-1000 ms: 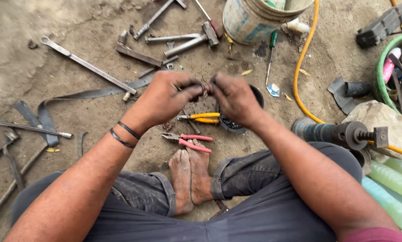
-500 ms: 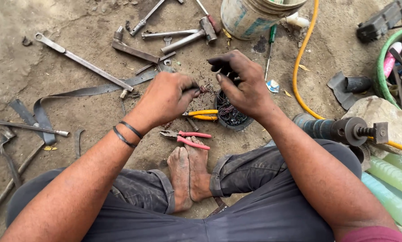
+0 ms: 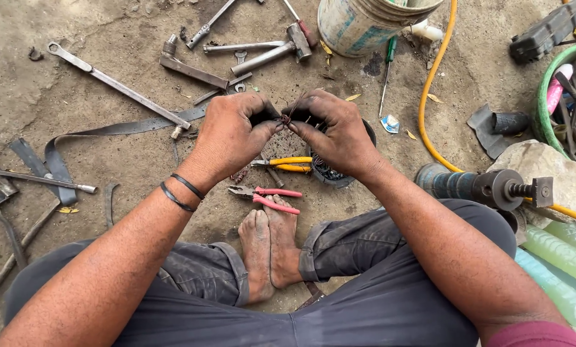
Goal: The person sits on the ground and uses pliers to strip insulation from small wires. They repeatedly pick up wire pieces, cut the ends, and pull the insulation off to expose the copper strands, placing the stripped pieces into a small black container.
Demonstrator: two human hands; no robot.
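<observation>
The left hand [image 3: 231, 132] and right hand [image 3: 338, 132] meet fingertip to fingertip, both pinching a small dark twist of thin wire [image 3: 288, 118] held above the dirt ground [image 3: 76, 103]. Just below them lie yellow-handled pliers [image 3: 286, 164] beside a round black container [image 3: 331, 172]. Red-handled pliers [image 3: 265, 196] rest nearer the bare feet [image 3: 270, 247].

small dark piece [image 3: 286, 119] between the fingers [image 3: 266, 127], too small to tell

My hands [image 3: 288, 128] meet over the pot [image 3: 339, 173]; pliers [image 3: 265, 196] lie at six o'clock, a bucket [image 3: 365, 22] at twelve, wrench [image 3: 117, 83] at ten.
</observation>
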